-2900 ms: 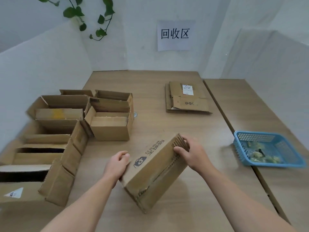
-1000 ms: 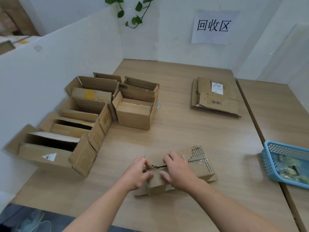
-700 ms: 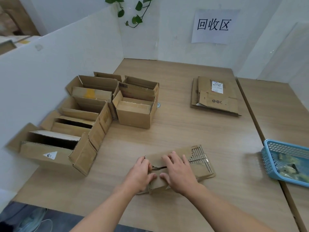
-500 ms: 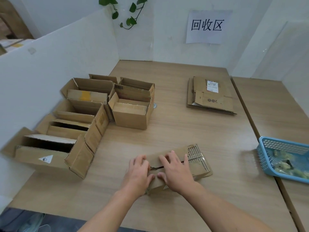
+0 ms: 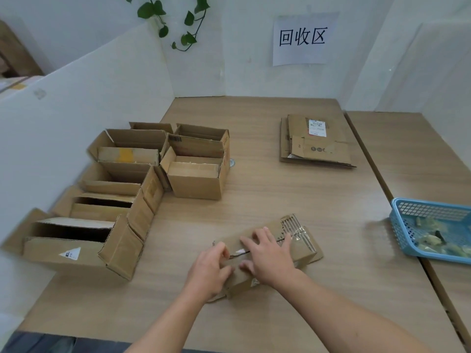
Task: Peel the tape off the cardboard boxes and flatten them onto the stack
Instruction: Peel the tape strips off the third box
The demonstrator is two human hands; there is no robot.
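The cardboard box (image 5: 300,247), a low oblong of brown corrugated board, lies slanted on the wood-grain worktop (image 5: 280,194) at 6 o'clock, well apart from the stack (image 5: 316,141); its top seam shows as a dark slit, and its 2 o'clock end shows torn, ribbed fluting under glossy clear tape (image 5: 297,233); the left-hand grip (image 5: 209,271) is clenched on the box's 8 o'clock end, fingers curled over the top edge and thumb on the near face; whether it also pinches tape cannot be told; the right-hand grip (image 5: 267,258) is released, its fingers spread and pressing flat across the top panel; the stack, flat sheets with a white label, lies at 1 o'clock; open cartons (image 5: 153,174) with raised flaps cluster at 9 to 10 o'clock; a blue plastic mesh basket (image 5: 407,225) holding crumpled scraps sits at 3 o'clock.
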